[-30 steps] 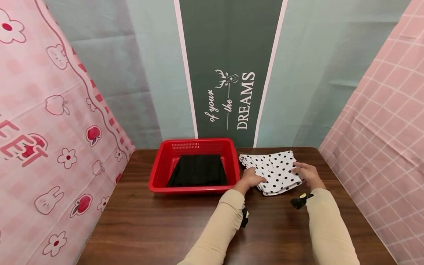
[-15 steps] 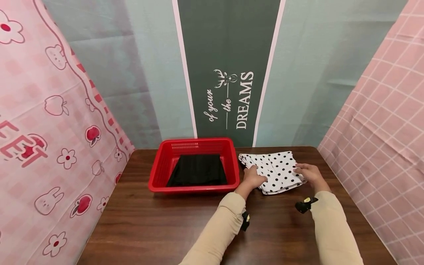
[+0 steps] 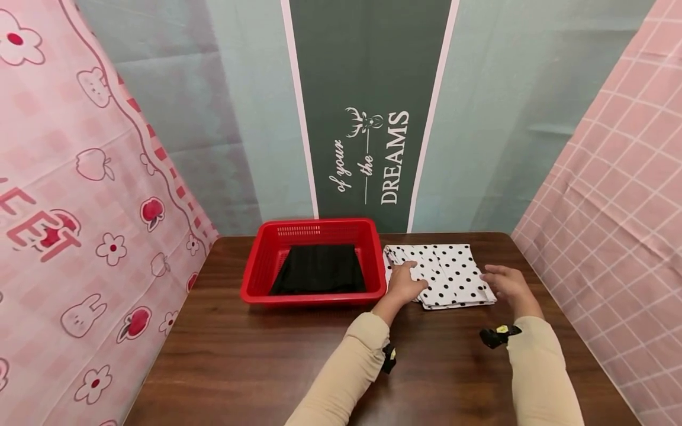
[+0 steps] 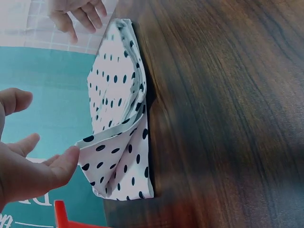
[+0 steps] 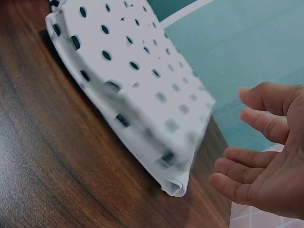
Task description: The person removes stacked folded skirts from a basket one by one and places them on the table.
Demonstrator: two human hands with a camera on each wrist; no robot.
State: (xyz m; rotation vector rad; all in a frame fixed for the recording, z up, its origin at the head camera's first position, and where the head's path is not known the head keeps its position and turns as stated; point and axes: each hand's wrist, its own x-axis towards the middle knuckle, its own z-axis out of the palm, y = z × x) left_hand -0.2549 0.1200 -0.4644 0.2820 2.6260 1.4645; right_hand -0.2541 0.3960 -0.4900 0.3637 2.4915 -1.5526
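My left hand (image 3: 404, 286) is touching the cloth (image 3: 452, 276), fingers spread; my right hand (image 3: 510, 285) is hovering just beside it, fingers loosely extended.

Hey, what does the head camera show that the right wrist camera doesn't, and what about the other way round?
Only the head view shows the red basket, the folded black cloth inside it, the left hand, the sleeves and the white lettering.

Only the right wrist view shows the palm side of the right hand and a small curl at the corner of the spotted cloth.

Both show that cloth, the right hand, the wooden table, the blue-green backdrop and the pink grid curtain.
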